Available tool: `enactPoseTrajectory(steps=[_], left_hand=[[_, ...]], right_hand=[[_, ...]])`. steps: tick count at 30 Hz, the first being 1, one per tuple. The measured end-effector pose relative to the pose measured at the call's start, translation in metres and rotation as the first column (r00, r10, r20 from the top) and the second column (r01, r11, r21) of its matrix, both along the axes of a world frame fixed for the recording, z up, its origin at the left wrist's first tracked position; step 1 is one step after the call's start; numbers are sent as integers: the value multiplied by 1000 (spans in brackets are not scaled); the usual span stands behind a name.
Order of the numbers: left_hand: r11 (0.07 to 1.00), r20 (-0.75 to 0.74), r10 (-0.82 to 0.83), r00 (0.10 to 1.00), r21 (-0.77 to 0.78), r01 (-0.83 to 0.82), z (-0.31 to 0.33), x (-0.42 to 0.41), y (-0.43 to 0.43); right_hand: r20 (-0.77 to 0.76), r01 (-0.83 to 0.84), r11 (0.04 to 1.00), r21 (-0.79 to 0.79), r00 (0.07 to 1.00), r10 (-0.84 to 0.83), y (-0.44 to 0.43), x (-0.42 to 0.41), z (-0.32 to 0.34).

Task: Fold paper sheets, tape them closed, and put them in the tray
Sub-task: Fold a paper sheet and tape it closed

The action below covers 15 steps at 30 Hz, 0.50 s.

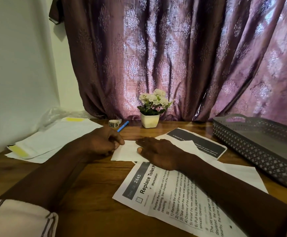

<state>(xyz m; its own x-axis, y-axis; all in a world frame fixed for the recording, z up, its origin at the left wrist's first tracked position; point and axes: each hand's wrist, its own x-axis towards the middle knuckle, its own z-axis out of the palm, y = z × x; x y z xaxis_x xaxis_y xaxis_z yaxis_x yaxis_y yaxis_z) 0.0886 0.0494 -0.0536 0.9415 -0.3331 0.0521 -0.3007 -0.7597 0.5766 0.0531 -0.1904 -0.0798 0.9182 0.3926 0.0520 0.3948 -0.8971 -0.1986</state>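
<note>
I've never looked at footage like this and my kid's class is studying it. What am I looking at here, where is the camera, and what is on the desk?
There is no machine here: a person works with bare hands, and the one camera sits on their head, looking forward and down. The left hand and right hand both press on a small folded white paper on the wooden table; the left fingers pinch its edge. A printed sheet lies nearer the person, partly under the right arm. A stack of papers lies on the left. At the back are a tape roll, a blue pen and a potted flower. The grey tray stands on the right; I see nothing in the part that shows.
</note>
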Motion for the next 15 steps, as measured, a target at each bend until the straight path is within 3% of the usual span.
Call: enactPoseTrajectory(steps=[4, 8, 11, 15], left_hand=[[968, 77, -146, 986, 217, 127, 2, 0, 0], [965, 53, -127, 991, 236, 111, -12, 3, 23], [964, 118, -141, 983, 244, 109, -22, 5, 30], [955, 130, -158, 979, 273, 118, -22, 2, 25]], right_hand=[[-20, -4, 999, -47, 1000, 3, -1, 0, 0], [2, -9, 999, -36, 1000, 9, -2, 1, -1], [78, -12, 1000, 4, 997, 12, -4, 6, -4], [222, 129, 985, -116, 970, -100, -23, 16, 2]])
